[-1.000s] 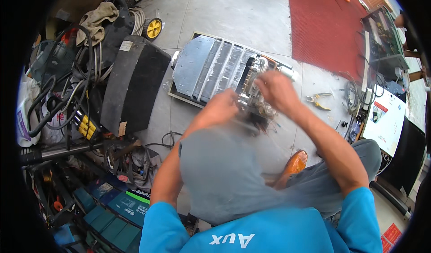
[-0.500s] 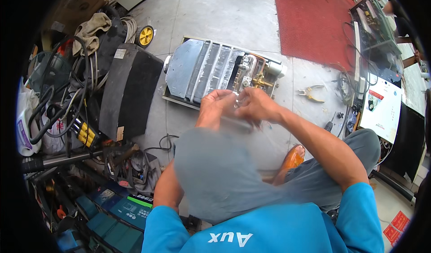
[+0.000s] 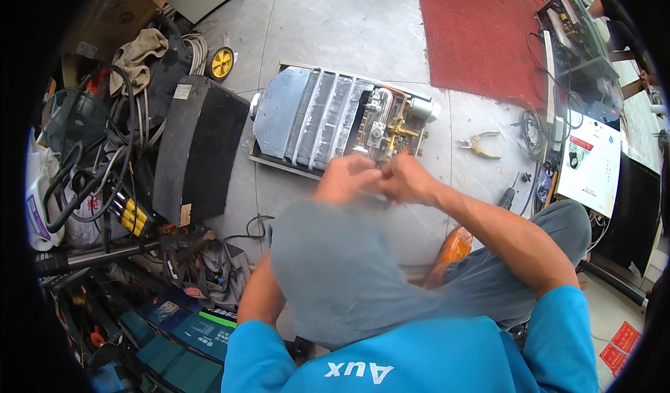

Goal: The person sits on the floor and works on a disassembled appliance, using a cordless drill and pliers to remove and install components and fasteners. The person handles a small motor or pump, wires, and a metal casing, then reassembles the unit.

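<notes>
An opened metal appliance lies on the floor, with a ribbed silver core, curved pipes and a brass valve assembly at its right end. My left hand and my right hand meet at the near edge of that end, below the valve. The fingers of both are closed in pinches around something I cannot make out; their tips and whatever is between them are partly hidden and blurred.
Yellow-handled pliers and a dark driver tool lie to the right, near cables, a white panel and a red mat. Leftward are a black panel, hoses and tool cases. A co-worker's arm shows far right.
My hands have come together and moved down from the pipework to the appliance's near edge, uncovering the brass valve. The whole view has shifted slightly leftward.
</notes>
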A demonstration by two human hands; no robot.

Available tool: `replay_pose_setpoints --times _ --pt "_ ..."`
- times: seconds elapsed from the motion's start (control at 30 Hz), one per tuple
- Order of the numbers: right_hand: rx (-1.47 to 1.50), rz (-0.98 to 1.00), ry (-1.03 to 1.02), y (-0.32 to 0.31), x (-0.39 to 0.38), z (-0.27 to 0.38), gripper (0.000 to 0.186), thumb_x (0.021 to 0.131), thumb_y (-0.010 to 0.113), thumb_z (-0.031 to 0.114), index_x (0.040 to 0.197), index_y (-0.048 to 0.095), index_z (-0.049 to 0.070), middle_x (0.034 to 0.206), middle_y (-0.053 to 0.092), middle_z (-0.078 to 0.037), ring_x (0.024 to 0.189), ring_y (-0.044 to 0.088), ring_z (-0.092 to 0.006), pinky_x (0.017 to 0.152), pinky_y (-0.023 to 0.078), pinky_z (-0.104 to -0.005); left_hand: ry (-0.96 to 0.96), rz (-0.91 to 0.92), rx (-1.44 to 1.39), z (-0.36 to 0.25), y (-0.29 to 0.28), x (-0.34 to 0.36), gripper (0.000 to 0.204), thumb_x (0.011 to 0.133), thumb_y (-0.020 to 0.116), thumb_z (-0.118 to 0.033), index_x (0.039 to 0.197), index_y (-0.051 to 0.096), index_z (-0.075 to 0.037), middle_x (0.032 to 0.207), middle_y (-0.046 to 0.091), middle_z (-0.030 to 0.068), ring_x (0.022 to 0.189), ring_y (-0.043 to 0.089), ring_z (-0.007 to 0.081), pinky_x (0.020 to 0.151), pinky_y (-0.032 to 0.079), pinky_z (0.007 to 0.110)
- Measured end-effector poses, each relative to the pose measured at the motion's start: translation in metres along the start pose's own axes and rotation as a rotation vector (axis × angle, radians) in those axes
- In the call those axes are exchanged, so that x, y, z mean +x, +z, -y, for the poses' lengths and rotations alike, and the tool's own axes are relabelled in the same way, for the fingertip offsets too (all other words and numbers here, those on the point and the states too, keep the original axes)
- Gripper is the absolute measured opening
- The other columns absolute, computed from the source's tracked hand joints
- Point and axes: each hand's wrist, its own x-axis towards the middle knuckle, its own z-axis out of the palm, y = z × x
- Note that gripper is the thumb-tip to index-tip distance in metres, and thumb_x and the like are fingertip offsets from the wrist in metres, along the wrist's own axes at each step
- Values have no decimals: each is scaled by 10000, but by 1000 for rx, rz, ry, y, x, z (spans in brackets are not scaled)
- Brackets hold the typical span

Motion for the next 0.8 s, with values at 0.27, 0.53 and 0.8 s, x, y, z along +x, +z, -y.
replay_pose_setpoints --times 0.27,0.53,0.8 --pt "68 15 234 -19 14 -13 221 984 588 83 966 759 -57 735 743 -158 608 754 -214 570 619 -360 -164 -211 148 38 16 -11 161 1002 753 -103 1085 688 20 886 777 94 660 728 143 555 565 268" --pt "-135 -335 -84 22 10 -27 217 919 644 110 1018 771 -37 839 751 -230 812 762 -361 768 604 -464 -147 -171 -40 42 19 4 155 1001 747 -67 1100 671 25 941 771 94 778 752 161 648 601 292" --pt "129 -452 91 4 18 -21 216 937 724 70 1081 708 -89 791 755 -183 629 746 -237 607 597 -386 67 -197 267 17 26 4 264 967 725 -9 1215 634 1 1115 743 118 908 757 202 787 617 344"
